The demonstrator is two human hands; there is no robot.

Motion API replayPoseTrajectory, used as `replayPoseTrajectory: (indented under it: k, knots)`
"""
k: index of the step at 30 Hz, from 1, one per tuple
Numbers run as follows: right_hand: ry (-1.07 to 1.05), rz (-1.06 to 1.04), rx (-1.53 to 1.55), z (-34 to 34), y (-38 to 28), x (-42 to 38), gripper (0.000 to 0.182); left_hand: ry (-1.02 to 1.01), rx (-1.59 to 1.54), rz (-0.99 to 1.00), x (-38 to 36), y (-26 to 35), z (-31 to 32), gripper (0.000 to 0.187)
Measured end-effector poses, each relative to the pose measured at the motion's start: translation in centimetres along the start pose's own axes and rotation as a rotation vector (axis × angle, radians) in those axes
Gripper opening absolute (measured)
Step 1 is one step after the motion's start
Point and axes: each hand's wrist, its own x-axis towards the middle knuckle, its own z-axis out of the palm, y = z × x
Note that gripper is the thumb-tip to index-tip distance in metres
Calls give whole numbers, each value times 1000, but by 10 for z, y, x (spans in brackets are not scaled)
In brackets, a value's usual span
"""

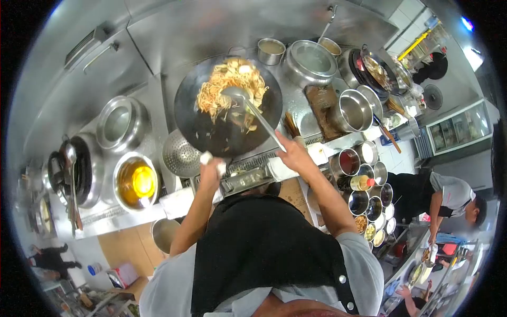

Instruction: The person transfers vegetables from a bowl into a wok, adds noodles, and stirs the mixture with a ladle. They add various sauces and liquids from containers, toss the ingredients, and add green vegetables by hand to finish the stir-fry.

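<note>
A large dark wok [198, 129] sits in front of me, with noodles [232, 84] heaped toward its far side. My right hand [297, 154] grips the long handle of a ladle [262, 120]. The ladle's bowl rests against the noodles. At the near-left rim of the wok, my left hand [211, 171] is closed on a white cloth [206, 158]; whether a wok handle is inside the cloth is hidden. Just left of that hand lies a round perforated strainer [179, 153].
To the left stands a metal bowl of yellow oil [141, 182] beside a lidded pot [116, 124]. On the right are an open steel pot [355, 110], a bamboo brush [291, 126] and several seasoning containers [348, 161]. A co-worker [449, 195] stands farther right.
</note>
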Motion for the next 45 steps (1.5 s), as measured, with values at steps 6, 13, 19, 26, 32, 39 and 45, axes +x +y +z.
replayPoseTrajectory:
  k: [6, 13, 19, 26, 32, 39, 45]
  knots:
    - [321, -53, 300, 29, -17, -72, 68, 83, -32, -116, -24, 28, 27, 14]
    - [234, 57, 368, 95, 29, -50, 65, -23, -25, -251, 59, 51, 66, 22]
    - [-42, 261, 1194, 31, -9, -73, 59, -123, -93, -314, 14, 30, 61, 55]
    - [-322, 82, 1403, 44, 3, -105, 47, -343, 4, -225, -54, 5, 183, 29]
    - [-109, 218, 939, -7, 77, -239, 78, -381, 292, -78, -52, 10, 229, 21]
    - [681, 1117, 662, 49, 298, -612, 25, -208, 505, -66, -159, -34, 226, 34]
    - [1360, 1189, 1199, -22, 503, -783, 52, -664, 473, -408, -281, -127, 252, 54]
